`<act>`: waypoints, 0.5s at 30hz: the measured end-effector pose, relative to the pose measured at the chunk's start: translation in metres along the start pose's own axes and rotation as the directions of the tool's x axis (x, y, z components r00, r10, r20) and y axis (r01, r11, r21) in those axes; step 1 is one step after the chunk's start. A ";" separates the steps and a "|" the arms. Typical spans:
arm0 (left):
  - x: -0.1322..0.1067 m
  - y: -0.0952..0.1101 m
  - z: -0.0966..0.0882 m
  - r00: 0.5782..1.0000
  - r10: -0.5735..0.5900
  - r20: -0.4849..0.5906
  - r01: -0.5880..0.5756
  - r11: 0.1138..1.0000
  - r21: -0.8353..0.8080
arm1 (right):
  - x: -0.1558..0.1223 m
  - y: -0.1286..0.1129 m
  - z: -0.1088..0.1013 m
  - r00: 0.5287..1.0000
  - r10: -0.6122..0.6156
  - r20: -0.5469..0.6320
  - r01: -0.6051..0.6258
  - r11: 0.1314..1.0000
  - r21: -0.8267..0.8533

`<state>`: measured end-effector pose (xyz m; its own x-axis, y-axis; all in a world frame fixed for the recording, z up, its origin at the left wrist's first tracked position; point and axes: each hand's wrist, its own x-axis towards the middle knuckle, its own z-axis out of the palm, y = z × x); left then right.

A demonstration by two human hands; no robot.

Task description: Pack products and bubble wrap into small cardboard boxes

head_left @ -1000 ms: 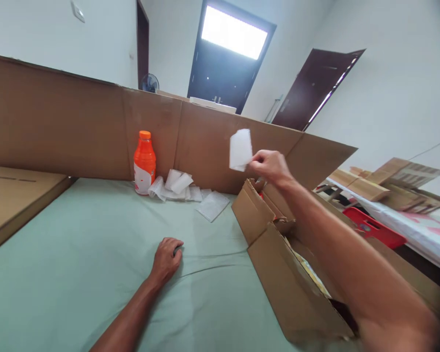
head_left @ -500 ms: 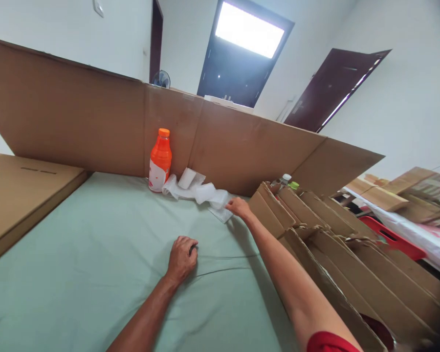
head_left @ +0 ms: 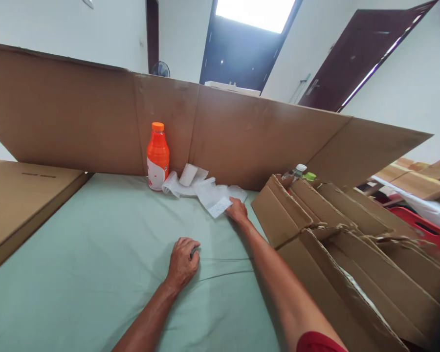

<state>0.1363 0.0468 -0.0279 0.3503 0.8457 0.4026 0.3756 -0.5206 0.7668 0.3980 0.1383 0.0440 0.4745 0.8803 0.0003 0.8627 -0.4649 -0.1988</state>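
My right hand (head_left: 237, 210) reaches out to the back of the green cloth (head_left: 106, 274), its fingers closed on the near end of a crumpled strip of bubble wrap (head_left: 213, 198). The strip trails left to the foot of an orange bottle (head_left: 157, 154) with a white label. Nearer to me, my left hand (head_left: 185, 259) rests on the cloth with fingers curled. A bit of something small and dark grey (head_left: 193, 252) shows between its thumb and fingers; most of it is hidden.
A tall cardboard panel (head_left: 84, 117) stands along the back. At the right is a divided cardboard box (head_left: 278, 215) with a white-capped bottle (head_left: 298, 170) and a green cap (head_left: 310, 176) inside. A flat carton (head_left: 29, 195) lies at the left.
My right hand has taken hold of the bubble wrap's end and lifted or turned it slightly. The left hand stays nearly in place. The view has shifted a little.
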 end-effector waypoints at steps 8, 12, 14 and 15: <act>0.001 0.002 0.000 1.000 0.001 -0.006 -0.001 1.000 -0.007 | -0.003 0.022 -0.005 0.996 -0.004 -0.094 0.004 1.000 -0.001; 0.001 0.001 0.001 1.000 0.003 -0.002 -0.003 1.000 -0.011 | 0.004 -0.002 0.000 0.987 -0.060 -0.149 0.056 0.998 -0.032; 0.002 0.001 0.001 1.000 0.002 0.002 -0.002 1.000 -0.011 | 0.010 -0.020 0.003 0.983 -0.124 -0.132 0.117 0.991 -0.062; 0.002 0.001 0.001 1.000 0.001 0.003 -0.001 1.000 -0.010 | 0.013 -0.027 0.003 0.981 -0.164 -0.108 0.156 0.985 -0.078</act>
<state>0.1378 0.0478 -0.0267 0.3533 0.8450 0.4016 0.3666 -0.5199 0.7715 0.3805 0.1627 0.0464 0.3431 0.9290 0.1386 0.9370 -0.3282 -0.1195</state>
